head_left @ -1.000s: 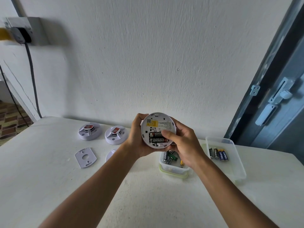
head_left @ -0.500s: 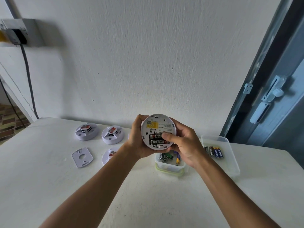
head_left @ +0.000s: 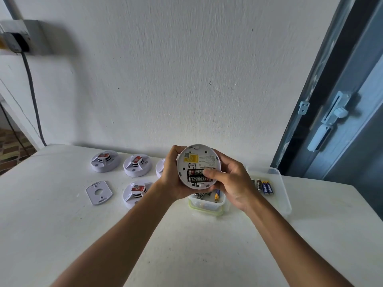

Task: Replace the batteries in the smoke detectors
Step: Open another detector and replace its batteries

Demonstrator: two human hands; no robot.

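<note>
A round white smoke detector (head_left: pixel 196 160) is held up above the table with its back toward me. Two black batteries (head_left: pixel 196 176) lie in its open compartment. My left hand (head_left: pixel 171 176) grips its left rim from behind. My right hand (head_left: pixel 232 183) holds its right side, and its thumb presses on the upper battery. Below the hands stands a small clear box with a green rim (head_left: pixel 207 205) holding several loose batteries. To the right, a clear lid (head_left: pixel 281 195) carries several batteries (head_left: pixel 263 186) side by side.
Several white smoke detectors (head_left: pixel 105 161) sit on the white table (head_left: pixel 186 245) at the left, one partly behind my left hand. A flat mounting plate (head_left: pixel 99 192) lies near them. A wall stands behind, a blue door (head_left: pixel 342 121) at the right.
My right thumb has slid slightly along the upper battery. Both hands hold the detector in the same spot. The camera has shifted a little.
</note>
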